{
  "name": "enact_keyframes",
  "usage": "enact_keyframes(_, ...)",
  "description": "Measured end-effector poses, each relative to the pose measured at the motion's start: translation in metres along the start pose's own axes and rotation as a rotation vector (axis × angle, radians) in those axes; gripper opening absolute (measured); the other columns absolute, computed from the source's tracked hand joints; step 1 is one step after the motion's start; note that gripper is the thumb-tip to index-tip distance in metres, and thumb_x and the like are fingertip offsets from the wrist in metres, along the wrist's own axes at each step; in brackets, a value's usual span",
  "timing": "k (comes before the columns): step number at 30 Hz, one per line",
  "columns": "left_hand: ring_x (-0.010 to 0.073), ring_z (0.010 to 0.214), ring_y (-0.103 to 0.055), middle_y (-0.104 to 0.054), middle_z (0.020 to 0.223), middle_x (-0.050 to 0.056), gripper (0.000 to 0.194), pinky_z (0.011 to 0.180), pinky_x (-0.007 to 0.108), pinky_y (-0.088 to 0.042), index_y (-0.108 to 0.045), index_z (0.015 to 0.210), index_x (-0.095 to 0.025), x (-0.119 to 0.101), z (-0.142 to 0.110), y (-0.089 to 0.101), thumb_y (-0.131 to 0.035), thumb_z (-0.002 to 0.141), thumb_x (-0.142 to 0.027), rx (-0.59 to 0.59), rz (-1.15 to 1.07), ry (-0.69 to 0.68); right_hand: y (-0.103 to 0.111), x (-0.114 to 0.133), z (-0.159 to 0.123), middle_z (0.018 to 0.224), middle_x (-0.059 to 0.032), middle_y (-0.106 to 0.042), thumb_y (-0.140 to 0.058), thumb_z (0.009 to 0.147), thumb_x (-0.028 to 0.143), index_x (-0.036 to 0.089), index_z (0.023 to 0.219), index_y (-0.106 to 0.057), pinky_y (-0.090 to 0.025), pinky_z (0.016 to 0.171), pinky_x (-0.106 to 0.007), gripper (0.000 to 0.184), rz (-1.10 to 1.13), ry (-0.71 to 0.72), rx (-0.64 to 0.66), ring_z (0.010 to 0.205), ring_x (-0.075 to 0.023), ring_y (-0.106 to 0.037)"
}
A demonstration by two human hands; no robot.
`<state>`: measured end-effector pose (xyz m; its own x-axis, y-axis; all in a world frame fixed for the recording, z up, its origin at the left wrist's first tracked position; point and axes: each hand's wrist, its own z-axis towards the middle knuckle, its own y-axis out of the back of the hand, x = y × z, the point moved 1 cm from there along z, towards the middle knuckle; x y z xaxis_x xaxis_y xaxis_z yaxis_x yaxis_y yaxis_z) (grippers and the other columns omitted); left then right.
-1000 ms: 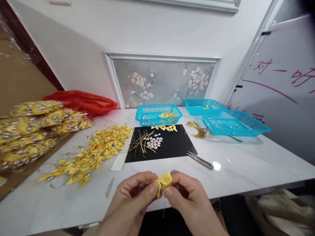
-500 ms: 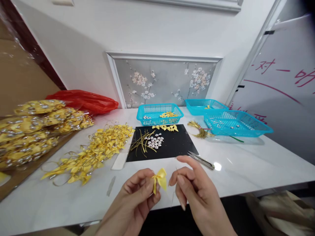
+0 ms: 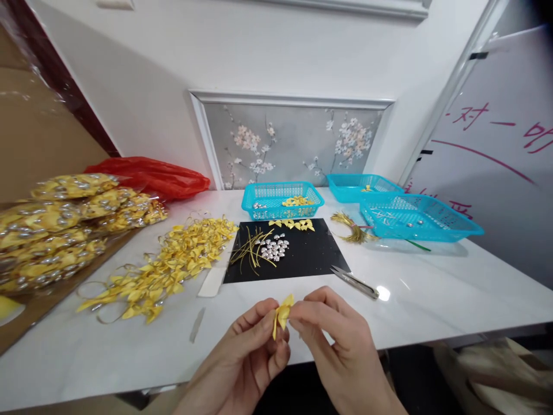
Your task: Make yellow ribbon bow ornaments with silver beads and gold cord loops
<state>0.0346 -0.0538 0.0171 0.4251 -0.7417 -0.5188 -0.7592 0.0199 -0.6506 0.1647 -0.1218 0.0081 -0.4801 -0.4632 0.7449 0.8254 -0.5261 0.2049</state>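
Note:
A small yellow ribbon bow [image 3: 283, 316] is pinched between the thumb and fingers of my left hand [image 3: 254, 346], just over the table's front edge. My right hand [image 3: 334, 334] is closed, its thumb and forefinger meeting at the bow's right side; what lies between those fingertips is hidden. Beyond my hands, a black mat [image 3: 315, 253] carries silver heart-shaped beads [image 3: 275, 248], thin gold-green cords [image 3: 250, 251] and a row of yellow bows [image 3: 296, 224]. Thread snips [image 3: 356, 283] lie at the mat's right corner.
Finished-looking yellow bows with beads [image 3: 173, 265] are heaped on the left, beside bagged ones [image 3: 56, 222] and a red plastic bag [image 3: 151, 177]. Blue baskets [image 3: 283, 187] stand along the back and right. A bundle of gold cords [image 3: 352, 230] lies near them.
My right hand has moved left, from apart with a thin thread-like strand at its fingers, to touching the bow. The bow has turned in my left hand, which still grips it.

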Motion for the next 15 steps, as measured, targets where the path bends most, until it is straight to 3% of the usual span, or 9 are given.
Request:
enact_keyframes(6,0.0115,0.058,-0.069,-0.066,0.074,0.011,0.025,0.056,0.021,-0.062,-0.064,0.089,-0.004,-0.0031,-0.0013,-0.0036,-0.04,0.095,0.003,-0.046,-0.16,0.003,-0.0022,0.0027,0.0006,0.082,-0.0059,-0.059,-0.048,0.092,0.005,0.015,0.098,-0.068,-0.052,0.062,-0.021,0.022,-0.13,0.099,-0.062,0.071,-0.0132,-0.062)
enact_keyframes(15,0.0135,0.063,-0.07,-0.067,0.082,0.013,0.024,0.057,0.024,-0.062,-0.064,0.092,-0.005,-0.0008,0.0016,0.0026,-0.04,0.094,0.002,-0.028,-0.139,-0.077,-0.0078,0.0106,0.0062,0.081,-0.0078,-0.056,-0.048,0.089,0.002,0.014,0.094,-0.067,-0.051,0.057,-0.025,0.023,-0.272,0.238,-0.077,0.066,-0.0143,-0.056)
